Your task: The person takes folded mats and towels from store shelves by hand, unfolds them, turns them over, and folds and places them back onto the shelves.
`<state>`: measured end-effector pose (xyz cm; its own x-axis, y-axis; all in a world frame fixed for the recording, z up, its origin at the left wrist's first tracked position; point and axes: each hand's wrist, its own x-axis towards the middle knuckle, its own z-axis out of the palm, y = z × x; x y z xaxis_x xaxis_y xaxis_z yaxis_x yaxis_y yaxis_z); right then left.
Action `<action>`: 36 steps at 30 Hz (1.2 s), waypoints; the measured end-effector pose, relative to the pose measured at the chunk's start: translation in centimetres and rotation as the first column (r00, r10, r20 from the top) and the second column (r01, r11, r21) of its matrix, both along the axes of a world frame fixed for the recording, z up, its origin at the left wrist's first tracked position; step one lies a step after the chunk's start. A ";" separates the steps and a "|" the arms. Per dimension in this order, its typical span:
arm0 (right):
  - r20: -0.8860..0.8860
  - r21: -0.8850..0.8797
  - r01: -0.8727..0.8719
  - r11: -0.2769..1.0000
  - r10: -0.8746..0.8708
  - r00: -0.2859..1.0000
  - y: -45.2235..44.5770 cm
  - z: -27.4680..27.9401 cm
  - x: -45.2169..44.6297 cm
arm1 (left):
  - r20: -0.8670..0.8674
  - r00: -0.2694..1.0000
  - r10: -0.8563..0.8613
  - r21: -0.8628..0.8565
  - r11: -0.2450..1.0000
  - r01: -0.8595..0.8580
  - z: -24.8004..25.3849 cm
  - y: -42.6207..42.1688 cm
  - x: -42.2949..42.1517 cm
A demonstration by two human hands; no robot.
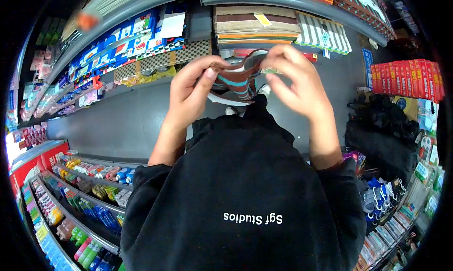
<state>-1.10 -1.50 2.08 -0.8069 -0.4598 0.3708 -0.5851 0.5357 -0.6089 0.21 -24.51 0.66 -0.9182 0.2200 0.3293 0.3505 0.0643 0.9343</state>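
Note:
A brown cloth with turquoise and white stripes (pixel 234 82) hangs in front of my chest, partly folded. My left hand (pixel 194 84) pinches its edge between thumb and fingers. At the cloth's other upper corner is my right hand (pixel 295 80), its fingers bent and thumb apart; whether the fingertips grip the edge is hard to make out. Beyond the hands, folded striped cloths lie stacked on a shelf, a brown and beige one (pixel 236 23) on top, with a grey and white striped cloth (pixel 321 35) beside it.
A shelf rail (pixel 283 5) runs across the top. Patterned mats (pixel 160 61) lie at the upper left. Bottles (pixel 89 247) fill shelves at the lower left. Red packages (pixel 406 77) stand at the right, above black bags (pixel 382 115). Grey floor (pixel 118 115) shows between.

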 end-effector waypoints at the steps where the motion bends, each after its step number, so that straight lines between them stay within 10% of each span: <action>1: 0.068 0.006 0.037 0.999 -0.038 0.997 1.1 -2.1 -0.9 | -0.008 0.999 -0.040 0.024 0.999 0.040 0.1 -0.5 -0.1; 10: 0.256 0.119 0.008 0.993 -0.039 0.966 3.7 -11.9 -3.0 | -0.136 0.973 -0.187 0.169 0.963 0.208 0.8 -3.2 -0.9; 18: 0.295 0.187 0.123 0.975 -0.175 0.939 7.3 -11.2 -2.2 | -0.063 0.987 0.146 0.390 0.914 -0.110 0.1 -9.5 -0.5; 30: 0.390 -0.321 -0.112 0.940 0.239 0.889 -3.8 -13.2 -4.2 | -0.302 0.949 -0.096 0.337 0.920 0.201 2.9 -9.6 -0.1; 36: 0.560 -0.036 -0.201 0.979 0.187 0.807 -3.7 -12.8 -4.6 | -0.252 0.957 0.140 0.345 0.938 -0.047 2.7 -11.7 1.1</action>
<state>-5.72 -5.23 -10.76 -0.7644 -0.6317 -0.1288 -0.2417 0.4661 -0.8511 1.36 -36.20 3.38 -0.7955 -0.0275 0.6054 0.5989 -0.1878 0.7785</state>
